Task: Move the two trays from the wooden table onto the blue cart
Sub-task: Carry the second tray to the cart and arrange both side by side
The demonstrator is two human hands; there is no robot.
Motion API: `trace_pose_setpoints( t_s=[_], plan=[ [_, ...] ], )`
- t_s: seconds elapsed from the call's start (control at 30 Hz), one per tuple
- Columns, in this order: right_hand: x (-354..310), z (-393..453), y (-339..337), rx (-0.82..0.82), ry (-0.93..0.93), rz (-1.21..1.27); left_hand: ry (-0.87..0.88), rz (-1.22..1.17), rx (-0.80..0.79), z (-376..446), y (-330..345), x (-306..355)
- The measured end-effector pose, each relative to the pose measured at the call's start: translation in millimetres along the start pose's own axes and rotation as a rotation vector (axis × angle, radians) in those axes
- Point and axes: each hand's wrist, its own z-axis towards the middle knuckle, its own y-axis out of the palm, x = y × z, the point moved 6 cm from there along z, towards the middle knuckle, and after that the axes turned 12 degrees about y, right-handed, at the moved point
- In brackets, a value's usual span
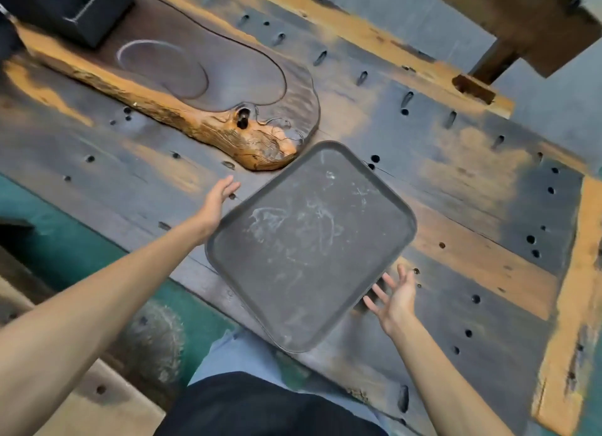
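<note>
A dark grey rectangular tray (309,246) with white scuff marks lies on the wooden table (472,191), its near corner hanging over the table's front edge. My left hand (218,201) is open by the tray's far-left edge, fingers stretched out and not gripping. My right hand (395,297) is open, palm up, at the tray's right edge, fingertips close to the rim. A second tray, a carved wooden slab (195,87) with a dark hollowed top and raw orange edge, rests at the far left of the table. No blue cart is in view.
A black box (75,8) stands on the far-left end of the carved slab. The table top is full of holes and slots. A wooden bench (521,28) stands beyond the table at top right. Green floor (49,233) and a woven stool (153,341) lie below left.
</note>
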Motion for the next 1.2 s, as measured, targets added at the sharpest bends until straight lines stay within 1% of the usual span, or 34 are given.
trace_pose_setpoints(
  t_s=[0.13,0.2,0.27,0.37,0.53,0.7,0.9,1.07,1.2],
  plan=[
    [-6,3,3,0.020,0.038,0.056,-0.203,-0.029,-0.157,46,-3,1],
    [-7,5,5,0.024,0.048,0.068,-0.267,-0.053,-0.240,62,2,3],
    [-6,7,5,0.042,0.065,0.091,-0.309,-0.060,-0.320,76,7,5],
    [-5,11,4,0.041,0.097,0.135,-0.344,-0.007,-0.427,93,13,7],
    [-4,20,6,0.024,0.176,0.193,-0.380,0.086,-0.543,105,21,10],
    [-2,26,2,0.011,0.189,0.230,-0.384,0.156,-0.581,113,29,18],
    [-6,24,-11,0.004,0.178,0.244,-0.393,0.108,-0.610,106,36,25],
    [-15,13,-47,-0.021,0.138,0.282,-0.373,0.083,-0.629,88,61,33],
    [-14,2,-89,-0.020,0.104,0.336,-0.344,0.120,-0.668,65,96,40]
  ],
)
